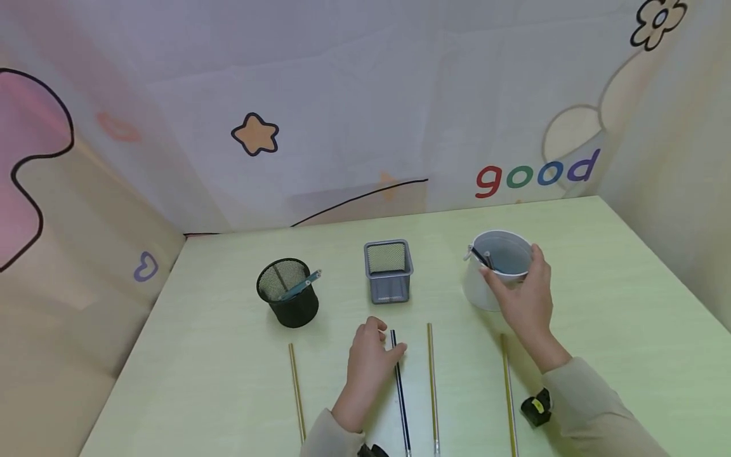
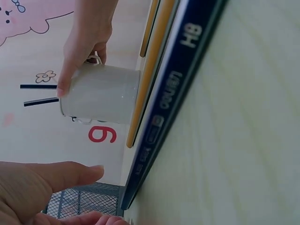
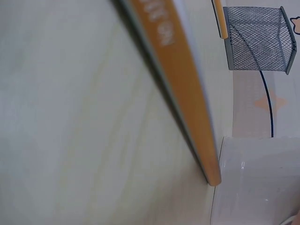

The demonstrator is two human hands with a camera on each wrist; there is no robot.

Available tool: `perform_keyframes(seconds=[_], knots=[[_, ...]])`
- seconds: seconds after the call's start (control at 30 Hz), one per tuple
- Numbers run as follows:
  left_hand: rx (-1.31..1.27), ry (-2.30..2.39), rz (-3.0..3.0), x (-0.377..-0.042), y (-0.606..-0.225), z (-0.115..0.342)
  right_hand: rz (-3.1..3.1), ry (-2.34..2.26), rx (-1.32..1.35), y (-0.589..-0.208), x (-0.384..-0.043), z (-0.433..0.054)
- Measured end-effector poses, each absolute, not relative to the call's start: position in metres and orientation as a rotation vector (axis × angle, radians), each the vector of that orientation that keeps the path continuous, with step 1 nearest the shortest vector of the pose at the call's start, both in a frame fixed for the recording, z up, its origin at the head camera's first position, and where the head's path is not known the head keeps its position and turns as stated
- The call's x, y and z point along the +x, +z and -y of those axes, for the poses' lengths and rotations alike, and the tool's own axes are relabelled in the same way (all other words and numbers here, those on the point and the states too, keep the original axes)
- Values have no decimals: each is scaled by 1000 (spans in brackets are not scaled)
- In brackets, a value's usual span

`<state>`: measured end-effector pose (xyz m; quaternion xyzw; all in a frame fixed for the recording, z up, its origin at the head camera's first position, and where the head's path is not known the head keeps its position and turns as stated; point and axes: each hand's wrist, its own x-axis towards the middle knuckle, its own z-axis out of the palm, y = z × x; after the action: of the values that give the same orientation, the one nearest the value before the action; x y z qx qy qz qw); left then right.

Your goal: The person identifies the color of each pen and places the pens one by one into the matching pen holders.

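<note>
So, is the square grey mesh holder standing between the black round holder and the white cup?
Yes, the grey mesh holder stands between the black holder and the white cup.

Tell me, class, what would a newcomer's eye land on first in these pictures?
Probably the right hand holding the rim of the white cup at the far right of the pale green table. Next, the left hand touching the dark blue HB pencil, which lies among three gold-coloured pencils near the table's front edge.

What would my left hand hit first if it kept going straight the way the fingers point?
Probably the grey mesh square holder: the left hand rests by the dark blue pencil, fingers aimed up the table toward it. Depth is uncertain.
</note>
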<state>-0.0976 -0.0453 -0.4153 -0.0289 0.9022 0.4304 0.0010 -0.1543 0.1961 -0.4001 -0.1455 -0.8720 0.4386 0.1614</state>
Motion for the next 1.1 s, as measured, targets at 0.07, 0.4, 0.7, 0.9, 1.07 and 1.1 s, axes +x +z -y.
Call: perform_keyframes(seconds=[0.07,0.4,0.7,0.9,1.07,1.1], knots=[[-90,1348,-2808,-98,-416,46,2489,1253,-419,-400,-154,-197],[-68,1313,-2750,-100,-419,44,2495,1246,-417,-399,-154,-198],[-48,1284,-2737,-101,-419,44,2506,1250,-413,-398,-154,-197],[-47,1270,-2733,-100,-419,45,2514,1240,-420,-398,-153,-197],[-19,1262,-2748,-98,-418,45,2506,1241,-411,-400,-152,-197],[-17,1262,-2753,-98,-418,45,2504,1242,-408,-400,-152,-197]])
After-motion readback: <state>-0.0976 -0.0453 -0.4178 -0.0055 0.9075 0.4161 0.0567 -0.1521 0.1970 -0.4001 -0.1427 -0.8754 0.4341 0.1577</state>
